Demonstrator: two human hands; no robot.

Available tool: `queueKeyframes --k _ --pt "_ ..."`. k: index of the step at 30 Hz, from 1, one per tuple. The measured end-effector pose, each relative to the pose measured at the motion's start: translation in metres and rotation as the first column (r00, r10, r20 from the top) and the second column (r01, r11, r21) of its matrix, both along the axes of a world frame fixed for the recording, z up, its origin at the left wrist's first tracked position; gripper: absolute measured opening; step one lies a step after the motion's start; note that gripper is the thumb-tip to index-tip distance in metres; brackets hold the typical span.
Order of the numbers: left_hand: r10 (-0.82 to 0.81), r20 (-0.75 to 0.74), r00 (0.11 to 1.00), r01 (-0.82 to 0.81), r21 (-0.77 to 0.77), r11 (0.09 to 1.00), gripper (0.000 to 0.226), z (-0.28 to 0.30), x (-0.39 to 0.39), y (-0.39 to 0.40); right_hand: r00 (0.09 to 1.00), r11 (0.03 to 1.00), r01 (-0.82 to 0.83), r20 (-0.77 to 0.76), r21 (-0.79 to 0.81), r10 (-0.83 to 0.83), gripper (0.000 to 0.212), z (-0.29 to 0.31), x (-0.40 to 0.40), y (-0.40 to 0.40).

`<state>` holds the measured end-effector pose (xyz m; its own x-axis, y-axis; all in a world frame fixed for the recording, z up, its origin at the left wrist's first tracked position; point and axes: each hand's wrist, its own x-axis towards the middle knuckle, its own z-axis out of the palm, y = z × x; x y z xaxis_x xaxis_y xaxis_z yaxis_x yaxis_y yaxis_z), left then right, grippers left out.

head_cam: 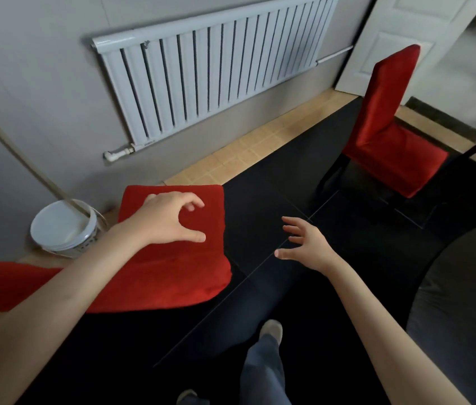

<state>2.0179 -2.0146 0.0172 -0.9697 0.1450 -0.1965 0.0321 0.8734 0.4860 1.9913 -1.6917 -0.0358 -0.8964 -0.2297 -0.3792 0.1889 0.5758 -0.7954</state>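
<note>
A red-covered chair [172, 267] stands close in front of me at the left, its back towards me. My left hand [169, 220] hovers over the top of the chair's back with thumb and fingers spread in a wide curve, holding nothing. My right hand [306, 244] is out over the dark floor to the right of the chair, fingers spread and relaxed, empty.
A second red chair [388, 124] stands at the far right near a white door [406, 30]. A white radiator [216, 74] hangs on the grey wall. A white bucket [64, 229] with a long stick sits left. A dark round table [464, 302] fills the right. My feet show below.
</note>
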Motion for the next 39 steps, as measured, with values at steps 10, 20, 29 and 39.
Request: queueKeyframes --k 10,20,29,39 --pt "-0.078 -0.030 0.997 0.075 -0.076 0.994 0.078 0.019 -0.170 0.150 0.990 0.993 0.032 -0.140 0.118 -0.015 0.091 0.026 -0.164 0.117" --pt "-0.088 0.045 0.995 0.092 -0.088 0.992 0.074 0.008 -0.301 0.247 0.989 0.988 0.128 -0.079 0.087 -0.121 0.085 0.011 -0.287 0.204" --pt "-0.179 0.088 0.980 0.184 -0.047 0.982 0.073 -0.011 -0.432 0.291 0.970 0.962 0.244 -0.034 0.122 -0.242 0.084 -0.001 -0.372 0.254" --pt "-0.364 0.027 0.931 0.365 -0.067 0.929 0.072 -0.009 -0.617 0.314 0.909 0.898 0.418 -0.059 0.141 -0.414 0.083 0.010 -0.505 0.269"
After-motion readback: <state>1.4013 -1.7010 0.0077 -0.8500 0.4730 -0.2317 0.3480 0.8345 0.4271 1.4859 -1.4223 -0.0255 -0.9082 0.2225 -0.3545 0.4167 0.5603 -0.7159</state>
